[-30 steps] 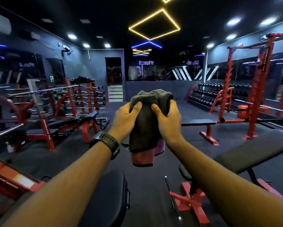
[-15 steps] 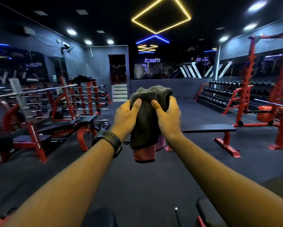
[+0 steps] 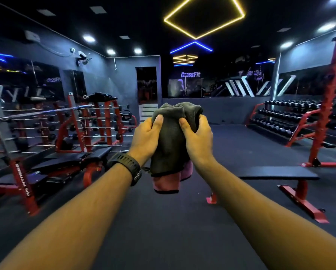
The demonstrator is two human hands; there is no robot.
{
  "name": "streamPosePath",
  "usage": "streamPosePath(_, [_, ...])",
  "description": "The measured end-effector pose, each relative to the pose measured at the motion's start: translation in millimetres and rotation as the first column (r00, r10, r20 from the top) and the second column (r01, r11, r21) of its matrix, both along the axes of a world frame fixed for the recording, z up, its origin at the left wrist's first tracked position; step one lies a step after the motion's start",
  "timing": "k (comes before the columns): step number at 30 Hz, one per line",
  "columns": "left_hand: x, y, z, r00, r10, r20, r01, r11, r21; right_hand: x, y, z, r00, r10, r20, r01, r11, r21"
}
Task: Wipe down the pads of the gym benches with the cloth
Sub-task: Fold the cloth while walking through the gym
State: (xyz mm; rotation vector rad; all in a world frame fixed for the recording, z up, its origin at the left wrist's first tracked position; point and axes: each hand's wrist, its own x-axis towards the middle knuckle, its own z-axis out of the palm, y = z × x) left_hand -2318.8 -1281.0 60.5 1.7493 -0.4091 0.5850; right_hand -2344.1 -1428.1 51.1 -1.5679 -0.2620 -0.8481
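Well, the grey cloth (image 3: pixel 173 141) hangs bunched in the air, gripped on one side by the left hand (image 3: pixel 145 137) and on the other by the right hand (image 3: pixel 198 139), thumbs pressed on its front. A flat bench (image 3: pixel 278 173) stands to the right of the right hand, apart from it.

The cloth (image 3: pixel 173 137) showed dark grey on its outer face and pink on the flap hanging below, edged in a thin black line. The watch (image 3: pixel 127 164) was black all over. On the right, the flat bench (image 3: pixel 278 173) wore a plain black pad on a red frame. The left bench (image 3: pixel 71 158) matched it, with white lettering down its red post. The floor (image 3: pixel 163 230) was dark charcoal. Far right, the dumbbell rack (image 3: pixel 260 114) was red, its dumbbells black. Overhead, a yellow diamond light (image 3: pixel 204 16) glowed above a blue chevron light (image 3: pixel 191 46).
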Motion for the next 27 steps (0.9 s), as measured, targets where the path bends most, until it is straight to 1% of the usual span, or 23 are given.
streamPosePath(4, [130, 2, 1, 1.000, 0.000, 0.019, 0.000, 1.000, 0.005, 132, 4, 0, 1.000, 0.011, -0.007, -0.011, 0.999, 0.032])
streamPosePath(6, [193, 5, 6, 0.999, 0.029, 0.030, -0.029, 1.000, 0.013, 198, 7, 4, 1.000, 0.012, -0.008, -0.012, 0.999, 0.033])
streamPosePath(10, [301, 10, 15, 0.996, 0.081, 0.033, -0.083, 0.995, 0.064, 308, 7, 9, 0.999, 0.025, -0.020, -0.025, 0.999, 0.028])
streamPosePath(12, [371, 7, 12, 0.995, 0.091, 0.040, -0.095, 0.991, 0.090, 381, 6, 5, 1.000, 0.023, -0.021, -0.022, 0.999, 0.025])
streamPosePath(16, [485, 6, 1, 0.991, 0.127, 0.047, -0.132, 0.982, 0.138, 499, 2, -9, 0.999, 0.027, -0.021, -0.026, 0.999, 0.039])
streamPosePath(19, [594, -1, -11, 0.984, 0.168, 0.055, -0.174, 0.977, 0.126, 610, -1, -20, 0.999, 0.035, -0.020, -0.034, 0.999, 0.036])
streamPosePath(20, [617, -2, -13, 0.983, 0.178, 0.053, -0.183, 0.975, 0.127, 632, -2, -21, 0.999, 0.036, -0.028, -0.035, 0.999, 0.037])
streamPosePath(23, [728, -12, -6, 0.980, 0.198, 0.031, -0.201, 0.972, 0.123, 746, -11, -12, 0.998, 0.049, -0.047, -0.048, 0.999, 0.023])
streamPosePath(27, [845, -17, 2, 0.975, 0.219, 0.026, -0.220, 0.966, 0.134, 866, -16, -2, 0.995, 0.077, -0.056, -0.076, 0.997, 0.023])
